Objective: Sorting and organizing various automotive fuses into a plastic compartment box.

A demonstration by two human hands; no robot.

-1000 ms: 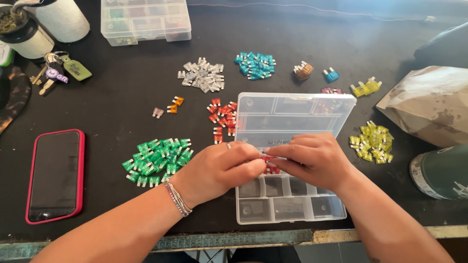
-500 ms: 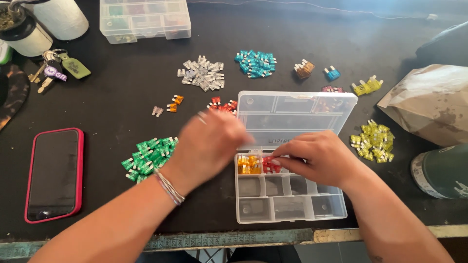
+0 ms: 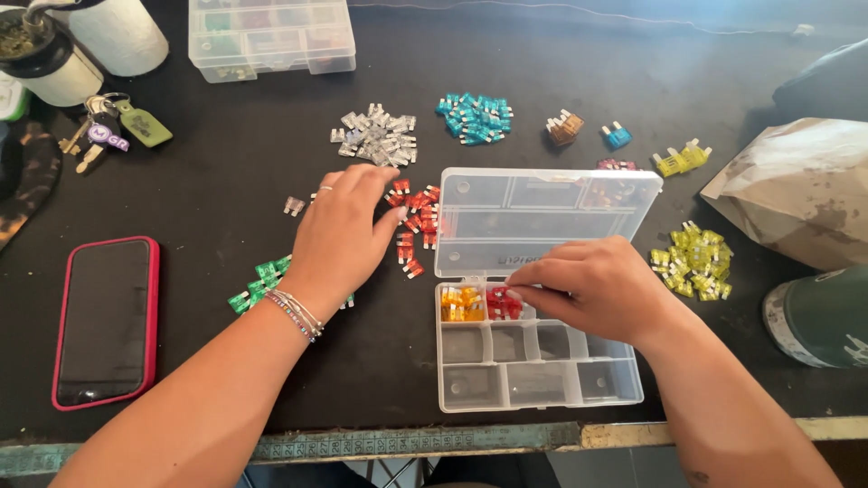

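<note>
Red blade fuses [image 3: 418, 223], a loose pile at the centre of the frame, just left of the open lid of the clear compartment box [image 3: 539, 361]. Left hand [image 3: 344, 237] flat over the left edge of this pile, fingers spread and slightly curled, fingertips touching the fuses; not possible to tell if any fuse is pinched already. Right hand [image 3: 592, 289] lower right of centre, fingers together, tips in the top row of the box at the compartment with red fuses [image 3: 503, 304], next to the one with orange fuses [image 3: 461, 304].

To do this step well, probably: gather only a few red pieces at once, close the fingers under them, keep away from the green fuses [image 3: 258, 285] under the wrist and the clear fuses [image 3: 375, 137] above. Keep the box steady with the right hand. Risk of mixing colours when sweeping too wide.
</note>
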